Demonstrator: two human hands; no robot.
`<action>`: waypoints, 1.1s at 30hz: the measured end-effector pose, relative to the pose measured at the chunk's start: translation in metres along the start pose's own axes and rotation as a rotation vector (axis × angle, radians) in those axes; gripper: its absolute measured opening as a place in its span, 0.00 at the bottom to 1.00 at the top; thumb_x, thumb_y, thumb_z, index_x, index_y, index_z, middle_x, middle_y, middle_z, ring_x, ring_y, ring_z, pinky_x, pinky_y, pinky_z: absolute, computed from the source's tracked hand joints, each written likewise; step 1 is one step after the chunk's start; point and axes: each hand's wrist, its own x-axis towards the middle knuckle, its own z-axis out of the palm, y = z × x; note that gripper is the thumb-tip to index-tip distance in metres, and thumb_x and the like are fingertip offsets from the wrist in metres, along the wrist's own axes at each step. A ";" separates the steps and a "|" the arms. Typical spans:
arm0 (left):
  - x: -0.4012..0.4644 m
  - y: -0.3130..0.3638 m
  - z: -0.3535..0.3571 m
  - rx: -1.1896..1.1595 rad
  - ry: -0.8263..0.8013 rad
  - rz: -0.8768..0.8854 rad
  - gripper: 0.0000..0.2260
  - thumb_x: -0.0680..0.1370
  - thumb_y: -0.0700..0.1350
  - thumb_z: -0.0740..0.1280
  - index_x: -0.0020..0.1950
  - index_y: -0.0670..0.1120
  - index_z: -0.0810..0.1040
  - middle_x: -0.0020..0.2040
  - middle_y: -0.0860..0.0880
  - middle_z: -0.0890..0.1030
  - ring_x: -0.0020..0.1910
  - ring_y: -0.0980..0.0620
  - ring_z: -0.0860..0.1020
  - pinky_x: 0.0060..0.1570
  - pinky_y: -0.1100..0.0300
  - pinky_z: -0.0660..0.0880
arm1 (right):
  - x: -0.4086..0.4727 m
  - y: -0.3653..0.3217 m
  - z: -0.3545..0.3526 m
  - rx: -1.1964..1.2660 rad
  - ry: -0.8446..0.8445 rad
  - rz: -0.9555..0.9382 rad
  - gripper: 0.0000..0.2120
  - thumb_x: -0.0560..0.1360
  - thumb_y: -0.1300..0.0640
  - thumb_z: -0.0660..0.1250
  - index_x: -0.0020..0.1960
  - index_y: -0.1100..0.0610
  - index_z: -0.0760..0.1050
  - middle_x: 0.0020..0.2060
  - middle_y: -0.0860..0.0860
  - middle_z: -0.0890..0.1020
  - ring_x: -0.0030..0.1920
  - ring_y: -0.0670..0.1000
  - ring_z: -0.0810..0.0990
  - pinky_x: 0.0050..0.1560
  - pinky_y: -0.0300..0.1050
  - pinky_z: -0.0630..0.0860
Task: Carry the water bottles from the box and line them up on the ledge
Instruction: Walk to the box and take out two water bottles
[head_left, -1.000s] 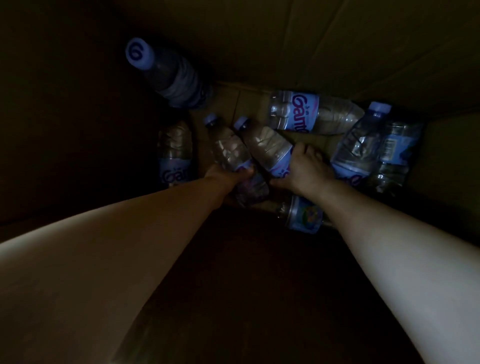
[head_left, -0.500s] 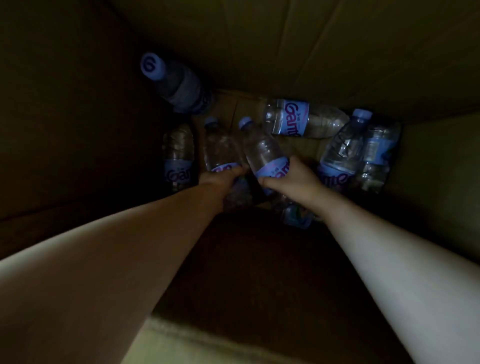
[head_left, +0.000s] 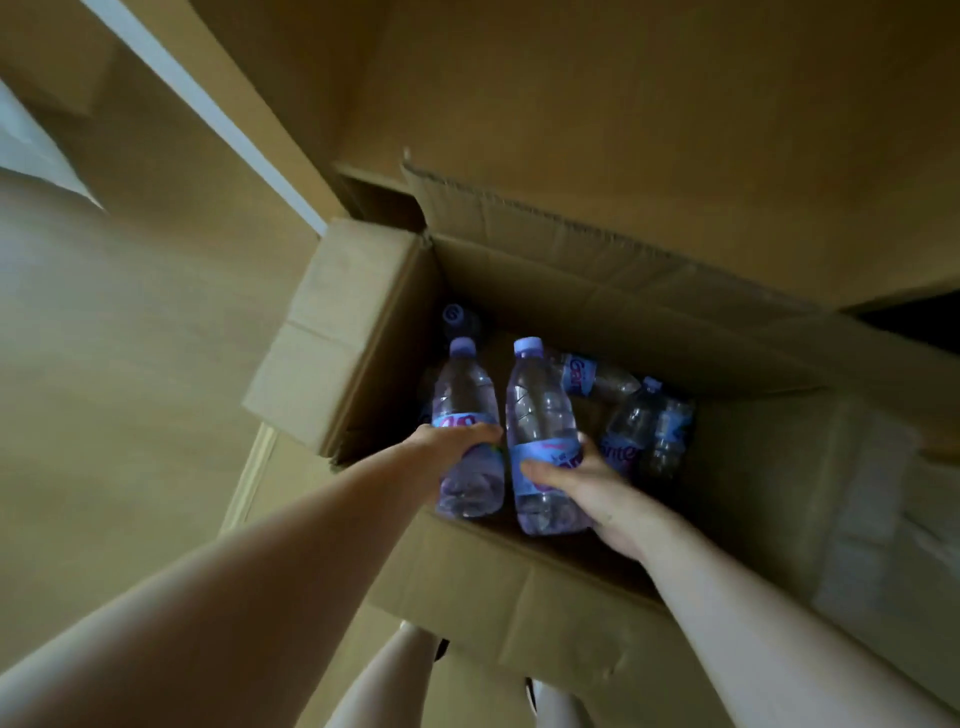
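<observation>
While we are leaning over the open cardboard box (head_left: 519, 587), our left hand (head_left: 457, 441) is gripping one water bottle (head_left: 465, 410) and our right hand (head_left: 587, 483) is wrapping around another bottle (head_left: 540, 415), both upright just above the box's near edge. More bottles (head_left: 634, 426) are lying at the bottom, to the right.

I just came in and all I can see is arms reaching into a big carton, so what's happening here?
A person is emptying a large brown cardboard box of clear plastic water bottles with lilac caps. The left hand grips one bottle, and the right hand grips another. Both are held upright near the box's opening. Several more bottles lie at the bottom. No ledge is in view.
</observation>
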 end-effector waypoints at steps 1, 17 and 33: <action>-0.020 0.002 -0.008 -0.005 -0.016 0.036 0.31 0.71 0.47 0.76 0.68 0.34 0.70 0.54 0.36 0.76 0.50 0.40 0.75 0.53 0.47 0.75 | -0.017 -0.008 0.004 0.020 -0.026 -0.008 0.22 0.70 0.59 0.76 0.59 0.52 0.71 0.54 0.56 0.83 0.53 0.57 0.83 0.55 0.54 0.80; -0.319 -0.060 -0.175 -0.342 0.452 0.403 0.24 0.66 0.43 0.77 0.56 0.40 0.72 0.52 0.37 0.79 0.46 0.40 0.81 0.37 0.49 0.80 | -0.275 -0.168 0.149 -0.674 -0.084 -0.422 0.34 0.68 0.55 0.77 0.66 0.55 0.62 0.57 0.55 0.75 0.57 0.56 0.78 0.59 0.55 0.77; -0.476 -0.129 -0.446 -0.573 0.963 0.570 0.25 0.68 0.48 0.77 0.55 0.44 0.65 0.52 0.45 0.77 0.50 0.45 0.77 0.48 0.56 0.73 | -0.421 -0.209 0.469 -0.833 -0.178 -0.989 0.33 0.66 0.53 0.76 0.65 0.55 0.63 0.55 0.52 0.75 0.52 0.56 0.79 0.54 0.56 0.77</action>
